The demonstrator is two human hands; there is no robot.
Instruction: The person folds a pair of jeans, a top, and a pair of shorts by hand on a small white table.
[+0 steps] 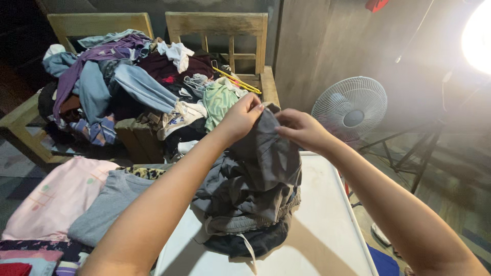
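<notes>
Head view: dark grey shorts with an elastic waistband and a white drawstring hang bunched above the white table. The lower part, waistband included, rests on the tabletop while the top edge is lifted. The left hand pinches that top edge between thumb and fingers. The right hand grips the same edge just beside it, fingers closed on the fabric. Both hands are close together, almost touching.

Risks as I read them: the grip is narrow, only one short stretch of hem, so the heavy bunched part could drag the fabric out of the fingers, or it could twist instead of opening flat. The drawstring dangles near the front table edge and could snag or pull the waistband sideways. The garment looks partly inside out or tangled, hard to tell, so a shake might knot it more.

Left on the table sit folded pieces: a grey top, a pink cloth and a leopard-print item just behind. A wide swing of the shorts could knock these stacks. Behind, a wooden bench holds a big pile of unsorted clothes with yellow hangers. A white standing fan stands to the right, near the right forearm; an elbow moving outward could hit it. A bright lamp glares top right.
</notes>
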